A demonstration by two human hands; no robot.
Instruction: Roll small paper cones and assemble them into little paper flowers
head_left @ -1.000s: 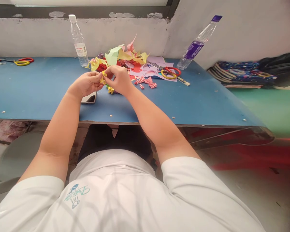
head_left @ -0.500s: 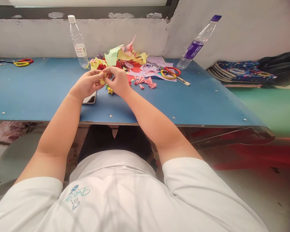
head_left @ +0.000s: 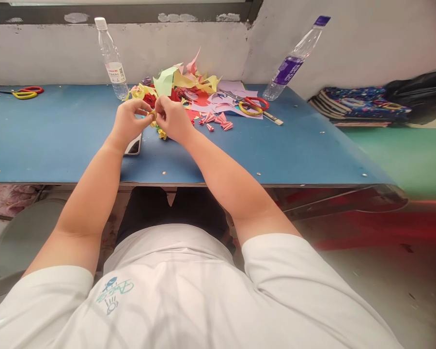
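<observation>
My left hand [head_left: 129,120] and my right hand [head_left: 175,118] meet above the blue table, fingertips pinched together. Between them is a small piece of yellow paper [head_left: 153,116], mostly covered by the fingers. Just below lies a small folded yellow paper piece [head_left: 162,134]. A phone [head_left: 133,146] rests partly under my left hand. Behind my hands is a heap of crumpled coloured paper [head_left: 165,81]. Several small pink paper cones [head_left: 225,123] lie to the right of my right hand.
Red-and-yellow scissors [head_left: 252,107] lie on purple paper sheets [head_left: 236,88], beside a flat stick-like tool [head_left: 274,118]. One bottle [head_left: 112,63] stands behind my left hand, another [head_left: 292,63] at the right. More scissors [head_left: 26,93] lie far left. The blue table [head_left: 69,140] has a front edge.
Both hands stay together at the yellow paper. The left fingers have shifted from lying along it to a tighter fingertip pinch. The whole view has moved slightly.
</observation>
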